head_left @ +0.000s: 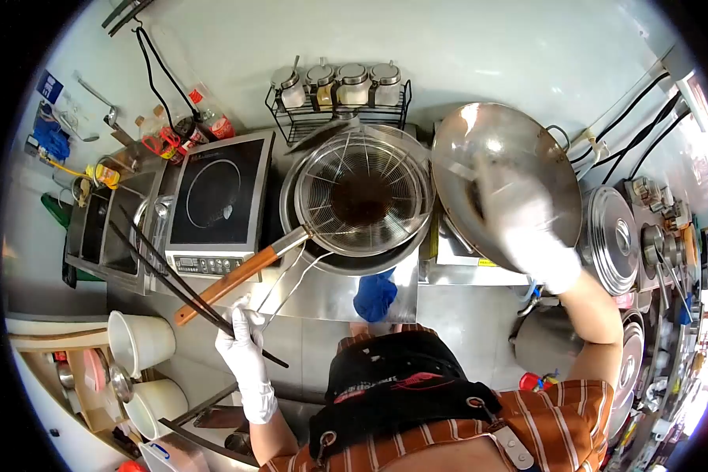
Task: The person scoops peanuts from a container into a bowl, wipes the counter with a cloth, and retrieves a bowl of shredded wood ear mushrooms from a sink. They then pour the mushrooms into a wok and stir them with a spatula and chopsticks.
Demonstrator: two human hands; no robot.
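Observation:
In the head view my left hand [242, 338], in a white glove, is closed around a pair of long dark chopsticks [161, 266]. Beside it, the wooden handle of a wire strainer [330, 169] slants down left. That strainer rests over a metal basin [291, 189], with something dark at its middle. My right hand [536, 244], also gloved, is over the tilted wok [464, 149] and badly smeared by motion. A whitish blur reaches from it into the wok; whether it is a held cloth or only fingers, I cannot make out.
An induction cooker [216, 200] stands left of the basin. Behind is a rack [334, 122] with several seasoning jars. A blue cloth [375, 297] hangs at the counter's front edge. Lidded pots [612, 236] stand at right, white buckets [143, 344] at lower left.

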